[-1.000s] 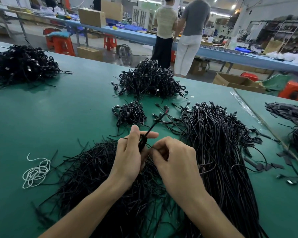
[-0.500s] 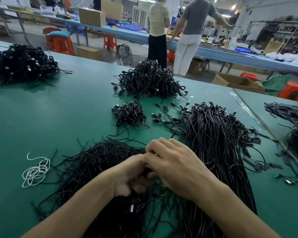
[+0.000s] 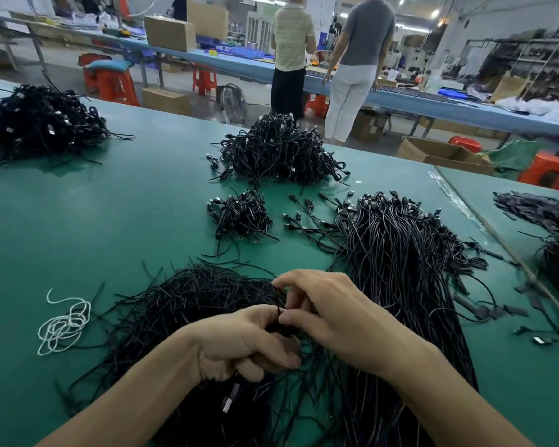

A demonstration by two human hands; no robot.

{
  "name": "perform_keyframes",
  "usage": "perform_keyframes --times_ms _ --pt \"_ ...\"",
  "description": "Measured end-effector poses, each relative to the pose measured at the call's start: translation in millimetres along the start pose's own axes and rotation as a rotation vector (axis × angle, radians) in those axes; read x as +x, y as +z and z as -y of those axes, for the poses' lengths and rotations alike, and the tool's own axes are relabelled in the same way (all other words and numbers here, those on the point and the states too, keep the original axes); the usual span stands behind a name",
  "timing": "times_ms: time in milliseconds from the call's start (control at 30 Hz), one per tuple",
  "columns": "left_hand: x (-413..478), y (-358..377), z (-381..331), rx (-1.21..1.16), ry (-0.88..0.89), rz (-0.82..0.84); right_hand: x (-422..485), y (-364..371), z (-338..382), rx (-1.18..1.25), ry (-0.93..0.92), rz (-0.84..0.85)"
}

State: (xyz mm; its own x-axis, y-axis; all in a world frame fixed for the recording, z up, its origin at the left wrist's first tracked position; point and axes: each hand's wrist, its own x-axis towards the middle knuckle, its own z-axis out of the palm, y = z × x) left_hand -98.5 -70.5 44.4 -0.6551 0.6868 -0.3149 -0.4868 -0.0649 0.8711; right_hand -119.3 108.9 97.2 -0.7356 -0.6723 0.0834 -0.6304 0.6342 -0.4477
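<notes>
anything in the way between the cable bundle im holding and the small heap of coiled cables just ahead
Nothing tall: only the far edge of the flat pile of loose black ties lies between the held black cable bundle and the small heap of coiled black cables.

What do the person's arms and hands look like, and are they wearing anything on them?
The left forearm and right forearm are bare down to the frame's lower edge, with no sleeve in view. The left hand and right hand wear no gloves, and no ring, watch or wristband shows. The visible nails are short.
</notes>
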Motion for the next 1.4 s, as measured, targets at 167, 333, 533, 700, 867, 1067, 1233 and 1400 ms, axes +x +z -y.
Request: perform_keyframes --times_ms 167,333,533,700,867,1067,1233,1400 --pt "1 3 -2 0.019 -0.012 0.010 -3 -4 8 -0.034 -0.020 -0.008" --pt "1 7 -3 0.088 -0.027 0.054 -1 -10 12 -0.111 0.007 0.087" --pt "5 8 -2 0.009 -0.052 -0.074 -2 2 14 -0.414 -0.166 0.040" --pt "15 14 1 -0.252 0.091 -0.276 0 14 4 -0.425 -0.090 -0.090" --pt "23 24 8 -0.424 0.428 -0.303 1 34 -1 0.216 0.246 -0.453" --pt "26 13 14 0.417 0.656 -0.852 1 37 0 0.899 0.333 -0.484" --pt "25 8 9 0.472 0.656 -0.907 1 35 0 1.005 0.332 -0.404" --pt "21 14 1 0.083 0.684 -0.739 0 38 -6 1.005 0.386 -0.318"
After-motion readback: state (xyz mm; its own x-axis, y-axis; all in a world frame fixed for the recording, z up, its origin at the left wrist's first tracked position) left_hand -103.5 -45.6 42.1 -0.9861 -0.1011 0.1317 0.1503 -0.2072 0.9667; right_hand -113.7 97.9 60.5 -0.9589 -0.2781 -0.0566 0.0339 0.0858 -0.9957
